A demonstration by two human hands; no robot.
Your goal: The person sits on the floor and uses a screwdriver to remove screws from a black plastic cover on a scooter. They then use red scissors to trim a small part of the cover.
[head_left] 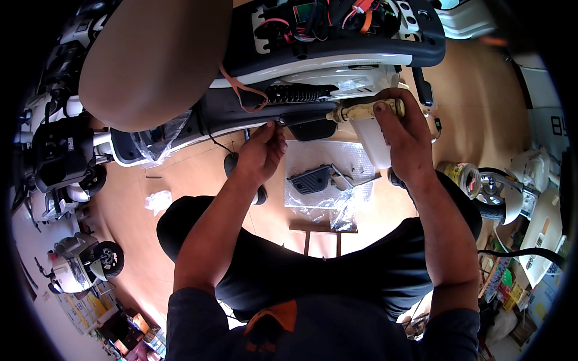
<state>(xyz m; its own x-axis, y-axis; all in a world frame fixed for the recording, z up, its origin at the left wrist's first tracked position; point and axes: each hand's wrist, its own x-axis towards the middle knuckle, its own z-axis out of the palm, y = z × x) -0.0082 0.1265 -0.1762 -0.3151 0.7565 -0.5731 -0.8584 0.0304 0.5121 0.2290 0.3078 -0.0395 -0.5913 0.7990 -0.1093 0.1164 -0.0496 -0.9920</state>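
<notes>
My right hand [412, 141] is wrapped round the worn, yellowish handle of a screwdriver [358, 112], held nearly level with its shaft toward the left. By the shaft's far end, my left hand [263, 153] is closed, thumb and forefinger pinched at the scooter's lower side edge. Whatever small part those fingertips may hold cannot be made out. The white and black scooter [355, 60] stands across the top of the view. Its black coil spring [301, 93] shows just above the screwdriver, and a pinkish strap loop [244, 90] hangs beside it.
A large brown rounded form [156, 60], seemingly the seat, covers the upper left. Wires [325, 18] fill the open compartment. Below my hands, a black ribbed part [310, 179] lies on bubble wrap [298, 155], with a small wooden stool [323, 227] nearer. Other scooters [78, 265] stand at left.
</notes>
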